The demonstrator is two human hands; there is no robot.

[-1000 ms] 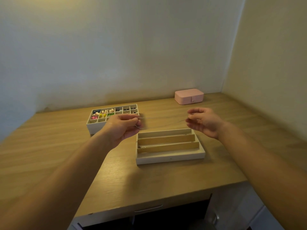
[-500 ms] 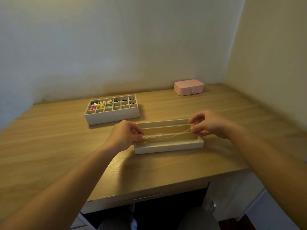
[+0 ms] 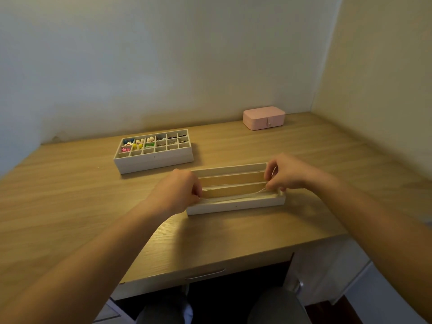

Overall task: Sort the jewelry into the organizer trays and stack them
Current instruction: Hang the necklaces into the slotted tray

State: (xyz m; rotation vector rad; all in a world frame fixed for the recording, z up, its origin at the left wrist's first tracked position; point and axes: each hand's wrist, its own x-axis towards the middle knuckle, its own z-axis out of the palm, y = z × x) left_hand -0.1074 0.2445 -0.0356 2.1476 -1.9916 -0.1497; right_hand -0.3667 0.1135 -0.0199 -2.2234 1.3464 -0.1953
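A white organizer tray with long slots (image 3: 236, 205) lies on the wooden desk in front of me. A thin pale chain (image 3: 247, 195) stretches along its nearest slot. My left hand (image 3: 177, 190) pinches the chain's left end at the tray's left side. My right hand (image 3: 287, 174) pinches the right end over the tray's right end. Behind and to the left stands a second white tray with small square compartments (image 3: 154, 157), holding several colourful small pieces.
A closed pink jewelry box (image 3: 264, 118) sits at the back right near the wall corner. The wooden desk (image 3: 70, 206) has its front edge and a drawer handle (image 3: 205, 273) just below my arms. Walls close off the back and right.
Both hands have come down with the chain from above the desk into the nearest slot of the long-slot tray. The camera has tilted down.
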